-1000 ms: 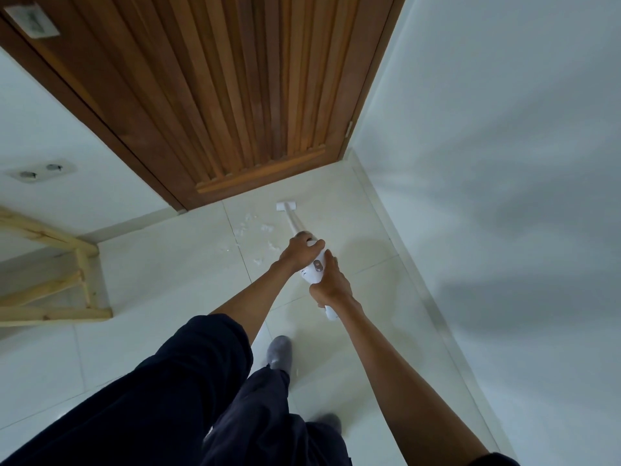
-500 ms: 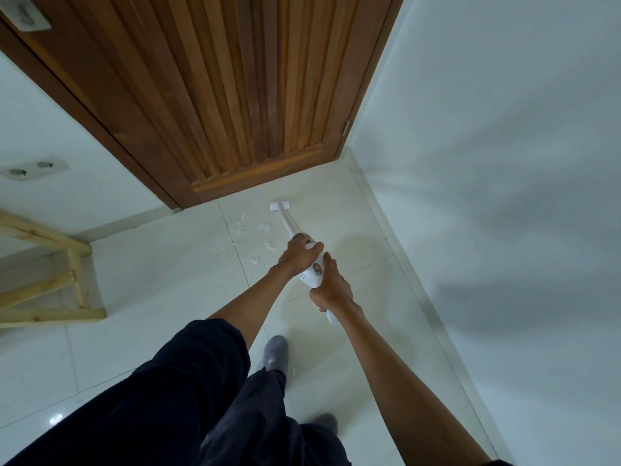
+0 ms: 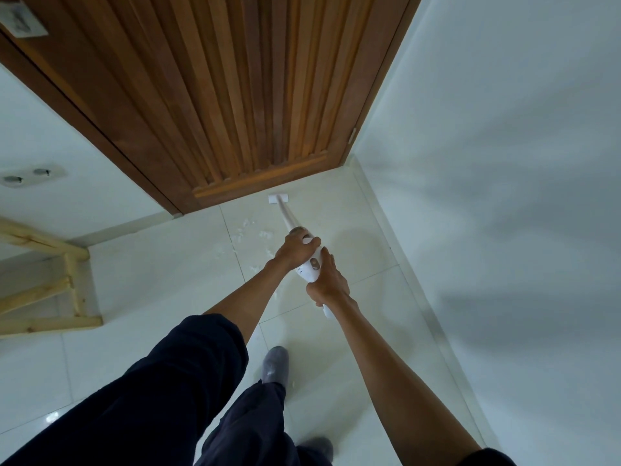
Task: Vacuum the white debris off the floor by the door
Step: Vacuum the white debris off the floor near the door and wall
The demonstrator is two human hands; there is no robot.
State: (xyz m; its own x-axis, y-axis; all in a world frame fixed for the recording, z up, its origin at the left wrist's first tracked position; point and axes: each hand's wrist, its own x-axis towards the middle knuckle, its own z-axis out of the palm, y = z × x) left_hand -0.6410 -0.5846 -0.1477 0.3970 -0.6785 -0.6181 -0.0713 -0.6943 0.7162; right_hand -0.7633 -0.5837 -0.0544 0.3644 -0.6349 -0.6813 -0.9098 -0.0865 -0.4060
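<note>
1. The vacuum's nozzle (image 3: 278, 198) sits at the far end of the floor (image 3: 336, 230), just beside the foot of the wooden door (image 3: 262, 95); a further push would likely knock it against the wood.
2. The white debris (image 3: 250, 234) lies left of the wand, nearer than the nozzle, so a straight pull back may miss it.
3. The left hand (image 3: 297, 248) is wrapped closed around the front of the vacuum (image 3: 311, 264).
4. The right hand (image 3: 327, 284) is closed on the rear handle, thumb lying along the body.
5. The near foot (image 3: 275, 364) stands behind the scraps and could scatter them when stepping.
</note>
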